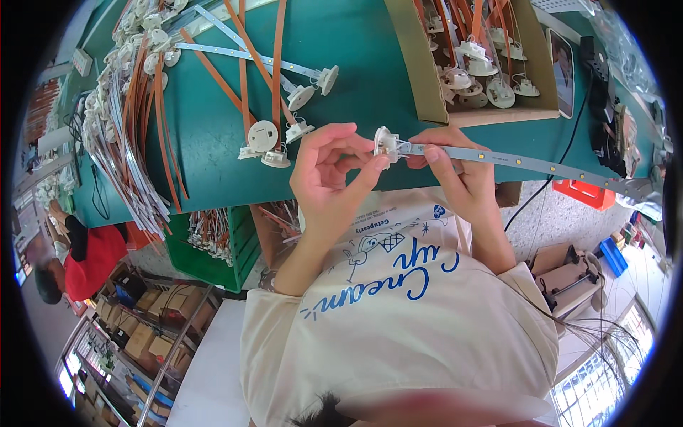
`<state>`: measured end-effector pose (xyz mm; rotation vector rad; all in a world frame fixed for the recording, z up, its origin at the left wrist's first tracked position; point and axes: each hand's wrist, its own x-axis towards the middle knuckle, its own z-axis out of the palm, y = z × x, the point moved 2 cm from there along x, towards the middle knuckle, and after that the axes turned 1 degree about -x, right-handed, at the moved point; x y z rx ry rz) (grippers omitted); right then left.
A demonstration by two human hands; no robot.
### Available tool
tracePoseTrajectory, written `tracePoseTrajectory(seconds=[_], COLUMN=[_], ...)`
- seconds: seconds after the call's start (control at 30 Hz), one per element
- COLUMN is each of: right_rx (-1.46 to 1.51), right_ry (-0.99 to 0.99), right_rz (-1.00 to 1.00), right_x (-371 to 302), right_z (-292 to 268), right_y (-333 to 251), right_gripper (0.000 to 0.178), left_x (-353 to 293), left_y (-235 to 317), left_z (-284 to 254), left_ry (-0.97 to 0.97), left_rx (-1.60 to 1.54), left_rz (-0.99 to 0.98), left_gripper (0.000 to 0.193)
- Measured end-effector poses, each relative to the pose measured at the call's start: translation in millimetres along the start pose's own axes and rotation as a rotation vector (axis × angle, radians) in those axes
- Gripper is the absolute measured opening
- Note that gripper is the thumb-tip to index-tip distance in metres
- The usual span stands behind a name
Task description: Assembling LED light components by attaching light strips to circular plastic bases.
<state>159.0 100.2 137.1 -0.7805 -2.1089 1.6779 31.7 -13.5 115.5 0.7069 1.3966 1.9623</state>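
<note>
Between my hands, over the front edge of the green table, is a round white plastic cap (385,144) joined to a long LED strip (521,161). My left hand (333,167) pinches the cap's rim between thumb and fingers. With thumb and fingers closed, my right hand (455,167) grips the strip just beside the cap. From there the strip runs off to the right, with small yellow LEDs along its face. Short thin wires show where cap and strip meet. Left of my left hand, several more capped strips lie on the table, a white cap (262,135) among them.
A cardboard box (427,85) of capped strips stands at the back right, a phone-like screen (560,71) beside it. A large bundle of strips (131,142) hangs over the left edge. Below are a green crate (203,256) and a red bin (580,196). Another person (89,263) works far left.
</note>
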Motion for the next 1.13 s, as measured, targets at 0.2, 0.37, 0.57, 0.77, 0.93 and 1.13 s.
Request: tracePoseTrajectory(seconds=[0.2, 0.37, 0.57, 0.77, 0.93, 1.13], right_rx=[-0.002, -0.043, -0.153, -0.159, -0.111, -0.015], right_ry=[-0.01, 0.03, 0.08, 0.064, 0.052, 0.044], right_rz=[-0.028, -0.104, -0.273, -0.32, -0.29, -0.327], right_x=[4.8, 2.4, 7.5, 8.9, 9.6, 12.2], right_z=[-2.3, -6.8, -24.9, -22.0, -22.5, -25.5], right_y=[2.2, -3.3, -10.9, -7.4, -5.2, 1.5], right_gripper=[0.018, 0.015, 0.014, 0.018, 0.019, 0.018], left_x=[2.8, -0.4, -1.2, 0.9, 4.0, 4.9], left_y=[-2.0, -3.4, -12.2, -27.1, -26.3, -25.1], left_z=[1.1, 1.1, 7.9, 3.5, 3.8, 0.5], left_ry=[0.014, 0.02, -0.067, -0.064, -0.08, -0.106], left_rx=[0.012, 0.029, 0.037, 0.002, 0.005, 0.003], left_rz=[-0.017, -0.011, -0.074, -0.108, -0.118, -0.044], left_gripper=[0.043, 0.042, 0.036, 0.031, 0.03, 0.033])
